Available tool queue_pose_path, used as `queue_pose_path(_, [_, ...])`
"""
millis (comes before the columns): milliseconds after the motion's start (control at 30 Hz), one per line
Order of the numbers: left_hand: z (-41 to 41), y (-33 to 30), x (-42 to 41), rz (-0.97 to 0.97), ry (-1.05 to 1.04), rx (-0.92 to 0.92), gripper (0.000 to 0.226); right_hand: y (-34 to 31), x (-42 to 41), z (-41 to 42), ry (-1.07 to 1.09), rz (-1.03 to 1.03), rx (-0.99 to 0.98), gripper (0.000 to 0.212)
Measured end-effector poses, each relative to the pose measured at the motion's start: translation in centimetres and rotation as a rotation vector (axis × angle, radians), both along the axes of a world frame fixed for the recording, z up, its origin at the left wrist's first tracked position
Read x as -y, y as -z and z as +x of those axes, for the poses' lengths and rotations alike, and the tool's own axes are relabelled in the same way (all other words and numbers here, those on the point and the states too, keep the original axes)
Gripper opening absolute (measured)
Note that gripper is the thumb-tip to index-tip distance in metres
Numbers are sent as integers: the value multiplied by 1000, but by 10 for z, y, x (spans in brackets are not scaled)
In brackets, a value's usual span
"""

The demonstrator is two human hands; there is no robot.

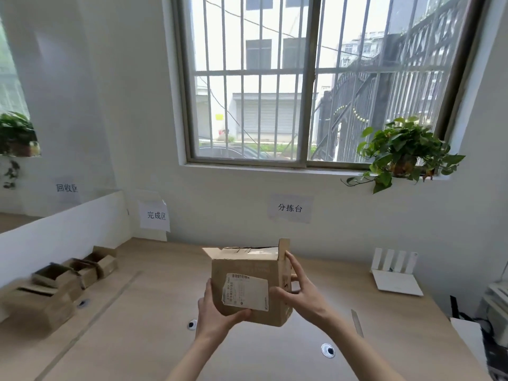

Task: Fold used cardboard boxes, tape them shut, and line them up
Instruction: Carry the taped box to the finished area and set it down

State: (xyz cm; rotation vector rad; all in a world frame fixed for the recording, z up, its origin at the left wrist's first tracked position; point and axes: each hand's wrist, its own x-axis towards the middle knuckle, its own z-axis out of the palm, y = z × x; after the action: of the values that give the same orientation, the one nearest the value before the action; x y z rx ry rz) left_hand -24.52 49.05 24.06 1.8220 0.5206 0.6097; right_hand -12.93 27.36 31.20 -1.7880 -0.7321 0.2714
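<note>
A pale wooden desk (pixel 154 312) runs beneath a barred window (pixel 310 81), with a potted plant (pixel 404 152) on the sill and a white router (pixel 393 273) against the wall. Held up above the desk between both hands is a small cardboard box (pixel 247 281) bearing a shipping label (pixel 244 291). The left hand (pixel 217 312) cups its lower left corner, thumb curled under the bottom edge and fingers hidden behind the side. The right hand (pixel 299 290) rests on the right face with fingers spread, the thumb pressing the front near the label's edge and the fingertips reaching up toward an upright flap (pixel 284 247) just above them. To do the fold well, I would judge it best to keep the left hand's support steady while the right fingers push that flap inward along its crease, so the top closes flat for taping. Beyond the left hand, along a low white partition, stands a row of boxes (pixel 68 279), blurred. Paper signs on the wall read 分拣台 (pixel 290 208), 完成区 (pixel 156 215) and 回收区 (pixel 66 187); the label's barcode and print are too small to read.
</note>
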Motion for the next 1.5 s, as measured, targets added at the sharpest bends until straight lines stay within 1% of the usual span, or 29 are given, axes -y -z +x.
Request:
queue_pose_path(100, [-31, -6, -29, -25, -11, -11, 116, -5, -29, -26, 1, 15, 17, 100])
queue_pose_path(133, [-43, -9, -39, -36, -27, -20, 120, -6, -40, -36, -1, 13, 21, 97])
queue_pose_path(200, [-72, -13, -61, -57, -77, -71, 140, -4, -63, -58, -5, 9, 31, 92])
queue_pose_path(233, [-88, -13, -73, -49, -101, -97, 146, -1, -76, -68, -3, 2, 44, 91])
queue_pose_path(267, [-106, -12, -86, -24, -130, -131, 147, 2, -89, -78, -3, -5, 57, 91])
queue_pose_path(300, [-124, -12, -99, 9, -157, -162, 143, 6, -103, -88, -6, -16, 64, 92])
queue_pose_path(400, [-179, -6, -142, 106, -240, -290, 120, 19, -151, -121, -10, -56, 100, 93])
queue_pose_path(467, [-211, -2, -171, 161, -290, -350, 110, 30, -187, -141, -27, -70, 122, 97])
queue_pose_path(567, [-252, 1, -214, 202, -357, -395, 103, 38, -242, -173, -77, -98, 161, 98])
queue_pose_path(667, [-288, 8, -256, 186, -418, -418, 99, 45, -297, -200, -144, -105, 181, 97])
queue_pose_path(767, [-315, 22, -300, 169, -459, -472, 99, 59, -352, -216, -194, -137, 203, 96])
queue_pose_path(1000, [-337, 45, -416, 195, -533, -591, 91, 106, -493, -228, -312, -134, 177, 96])
queue_pose_path(1167, [-337, 58, -514, 241, -522, -655, 84, 133, -600, -223, -328, -140, 149, 96])
queue_pose_path(1333, [-339, 73, -592, 310, -495, -715, 83, 153, -684, -225, -367, -148, 147, 94])
queue_pose_path(1500, [-351, 100, -656, 240, -457, -723, 83, 173, -752, -234, -383, -202, 178, 96])
